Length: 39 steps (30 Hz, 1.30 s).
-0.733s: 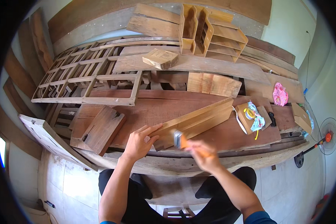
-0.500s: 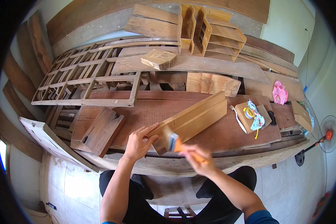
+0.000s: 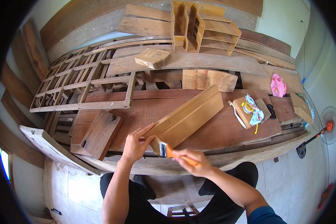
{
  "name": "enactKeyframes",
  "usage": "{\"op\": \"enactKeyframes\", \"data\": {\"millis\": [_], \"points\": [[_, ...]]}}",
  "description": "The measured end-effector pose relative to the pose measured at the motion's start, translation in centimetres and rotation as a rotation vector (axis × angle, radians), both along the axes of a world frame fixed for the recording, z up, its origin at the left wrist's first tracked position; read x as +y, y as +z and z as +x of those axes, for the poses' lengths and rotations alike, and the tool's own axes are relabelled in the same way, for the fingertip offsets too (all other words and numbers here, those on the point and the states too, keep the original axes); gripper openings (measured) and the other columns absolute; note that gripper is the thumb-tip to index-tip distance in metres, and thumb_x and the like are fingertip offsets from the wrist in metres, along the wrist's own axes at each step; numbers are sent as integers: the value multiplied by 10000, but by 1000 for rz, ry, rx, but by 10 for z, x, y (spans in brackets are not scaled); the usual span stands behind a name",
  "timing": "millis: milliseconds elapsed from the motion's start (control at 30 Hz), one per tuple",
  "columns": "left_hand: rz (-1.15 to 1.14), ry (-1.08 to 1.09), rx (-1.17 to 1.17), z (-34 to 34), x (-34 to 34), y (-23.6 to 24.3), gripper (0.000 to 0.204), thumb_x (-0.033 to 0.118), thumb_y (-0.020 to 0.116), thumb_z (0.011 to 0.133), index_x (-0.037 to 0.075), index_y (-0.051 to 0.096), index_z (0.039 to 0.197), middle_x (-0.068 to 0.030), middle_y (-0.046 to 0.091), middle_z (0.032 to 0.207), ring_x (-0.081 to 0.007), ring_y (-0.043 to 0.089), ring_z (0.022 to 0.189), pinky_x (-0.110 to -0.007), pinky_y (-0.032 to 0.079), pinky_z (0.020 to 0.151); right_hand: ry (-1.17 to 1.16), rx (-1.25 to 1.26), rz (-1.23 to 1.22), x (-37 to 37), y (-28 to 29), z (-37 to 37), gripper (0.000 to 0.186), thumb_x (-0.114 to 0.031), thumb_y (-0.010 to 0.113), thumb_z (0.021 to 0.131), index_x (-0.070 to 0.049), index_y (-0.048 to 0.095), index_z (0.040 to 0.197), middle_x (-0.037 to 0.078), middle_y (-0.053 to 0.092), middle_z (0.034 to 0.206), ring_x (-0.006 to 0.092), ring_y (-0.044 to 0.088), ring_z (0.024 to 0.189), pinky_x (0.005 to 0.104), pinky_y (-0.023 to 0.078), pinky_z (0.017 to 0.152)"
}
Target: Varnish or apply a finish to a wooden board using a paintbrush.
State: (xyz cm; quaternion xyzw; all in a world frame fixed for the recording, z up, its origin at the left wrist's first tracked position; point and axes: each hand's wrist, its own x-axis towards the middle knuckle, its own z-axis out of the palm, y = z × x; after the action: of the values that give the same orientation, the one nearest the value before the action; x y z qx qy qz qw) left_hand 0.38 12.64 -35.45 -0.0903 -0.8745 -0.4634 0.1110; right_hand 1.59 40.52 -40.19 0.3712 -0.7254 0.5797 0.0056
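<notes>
A long L-shaped wooden piece point(image 3: 198, 119) lies slanted across the reddish-brown plank top, its near end toward me. My left hand point(image 3: 135, 145) grips that near end, thumb and fingers on either side of the corner. In my right hand point(image 3: 196, 163) is a flat paintbrush point(image 3: 169, 151) with an orange handle and a metal ferrule. Its bristle end is at the wood's near end, close to my left thumb; the bristles are partly hard to make out against the wood.
A dark wooden block point(image 3: 102, 135) sits left of the piece. On the right lie a toothbrush point(image 3: 238, 115), a tape roll point(image 3: 247, 107) and a patterned cloth point(image 3: 257, 115). Behind are a slatted frame point(image 3: 82, 104), a wooden organizer point(image 3: 216, 35) and a pink cloth point(image 3: 278, 86). A fan point(image 3: 327, 127) stands right.
The paintbrush has moved left along the wood's near end, closer to my left hand, and no longer looks blurred. My left hand keeps its grip. The whole view has shifted slightly.
</notes>
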Motion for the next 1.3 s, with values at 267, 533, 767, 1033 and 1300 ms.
{"op": "enactKeyframes", "data": {"millis": [267,533,767,1033,1300], "points": [[-34,-12,-28,2,9,8,512,91,765,946,86,656,1446,-178,749,1112,-237,736,994,-358,626,858,-459,-65,-126,48,19,-54,245,-155,566,1110,-17,611,1307,117,792,996,131,747,865,245,579,647],[-21,-4,41,4,2,4,499,109,766,944,106,667,1433,-212,748,1089,-307,754,952,-376,640,830,-97,39,-77,27,15,-30,233,-155,657,1059,-64,680,1272,87,800,1026,155,770,937,301,613,780],[-48,-23,18,0,7,4,500,108,775,936,105,673,1425,-222,749,1128,-320,762,962,-377,638,835,-151,-98,-189,38,7,-38,208,-153,606,1092,-21,647,1248,103,788,1020,162,759,924,298,614,757],[-39,-40,-16,2,9,11,510,119,778,941,93,664,1438,-207,756,1166,-265,753,1016,-367,628,853,-454,-140,-140,70,28,-63,231,-190,586,1107,-29,663,1254,99,792,968,132,759,891,267,595,708],[-42,-19,4,3,1,5,508,109,772,938,81,664,1434,-212,762,1111,-270,756,957,-368,629,842,51,-5,41,16,14,-12,213,-154,677,1046,-40,700,1224,42,801,1007,127,766,914,299,612,825]]}}
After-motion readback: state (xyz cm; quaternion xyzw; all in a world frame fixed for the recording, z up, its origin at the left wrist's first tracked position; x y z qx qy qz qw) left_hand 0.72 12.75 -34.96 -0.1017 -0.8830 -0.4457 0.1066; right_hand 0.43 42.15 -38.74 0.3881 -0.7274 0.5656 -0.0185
